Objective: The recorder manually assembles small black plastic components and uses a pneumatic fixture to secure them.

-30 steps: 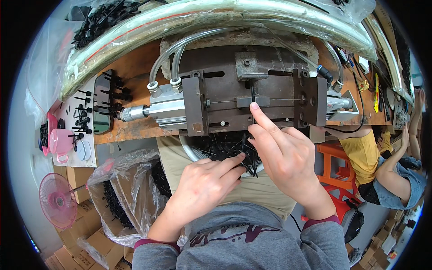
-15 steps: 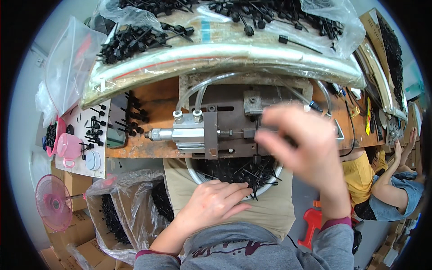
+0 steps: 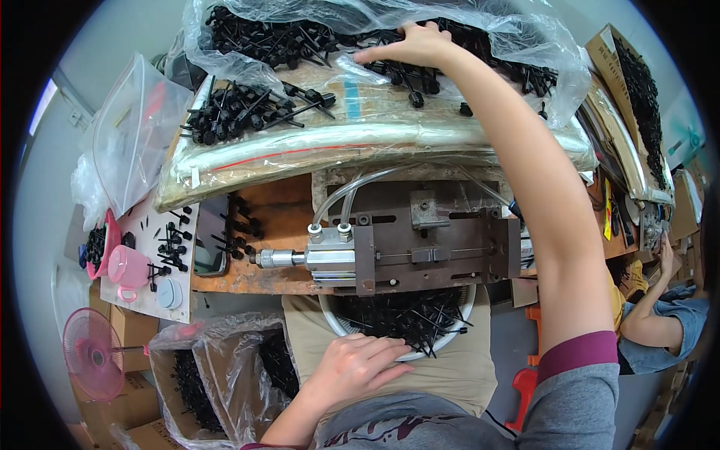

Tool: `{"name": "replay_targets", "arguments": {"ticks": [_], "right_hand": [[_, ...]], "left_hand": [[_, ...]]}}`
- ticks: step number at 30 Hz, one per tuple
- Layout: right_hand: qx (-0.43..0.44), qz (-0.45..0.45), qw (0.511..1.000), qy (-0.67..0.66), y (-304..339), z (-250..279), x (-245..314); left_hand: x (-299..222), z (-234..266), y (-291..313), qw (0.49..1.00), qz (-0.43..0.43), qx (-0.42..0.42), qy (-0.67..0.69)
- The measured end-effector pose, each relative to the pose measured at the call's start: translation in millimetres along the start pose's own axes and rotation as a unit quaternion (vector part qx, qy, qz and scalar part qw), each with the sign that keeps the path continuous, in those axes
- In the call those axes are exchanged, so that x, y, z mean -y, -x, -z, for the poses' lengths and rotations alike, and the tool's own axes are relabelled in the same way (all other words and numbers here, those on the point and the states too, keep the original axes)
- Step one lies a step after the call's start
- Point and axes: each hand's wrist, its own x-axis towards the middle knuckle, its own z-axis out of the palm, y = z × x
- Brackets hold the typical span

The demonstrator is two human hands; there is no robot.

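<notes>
My left hand lies with its fingers stretched out at the near rim of a white basin on my lap, which is full of black stemmed plastic parts. Far out in front, my right hand reaches over a heap of similar black parts in a clear plastic bag. Its thumb is spread away from the fingers, and nothing shows in its grip; the fingertips partly merge with the heap. Between the hands stands a metal clamping fixture with a silver air cylinder. No part lies in its middle.
Clear hoses run from the cylinder under the raised, plastic-wrapped tray edge. A pink cup, a phone and loose black parts are at left. Below are lined boxes and a pink fan. Another person sits at right.
My right hand has moved from beside the fixture forward to the far heap. A black part at the fixture's middle is gone from there. My left hand stays at the basin.
</notes>
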Motion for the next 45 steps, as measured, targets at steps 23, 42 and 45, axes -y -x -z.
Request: {"name": "replay_targets", "arguments": {"ticks": [23, 42, 45], "right_hand": [[0.059, 0.268, 0.956, -0.108, 101.6, 97.7, -26.0], [-0.068, 0.241, 0.966, -0.062, 145.7, 69.8, -22.0], [-0.046, 0.242, 0.965, -0.093, 147.7, 80.2, -27.9]], "left_hand": [[-4.3, 33.5, -41.2, 0.985, -0.085, -0.130, -0.077], [50.5, 115.8, -203.2, 0.941, 0.108, -0.193, -0.256], [46.9, 121.0, -191.2, 0.951, 0.068, -0.232, -0.192]]}}
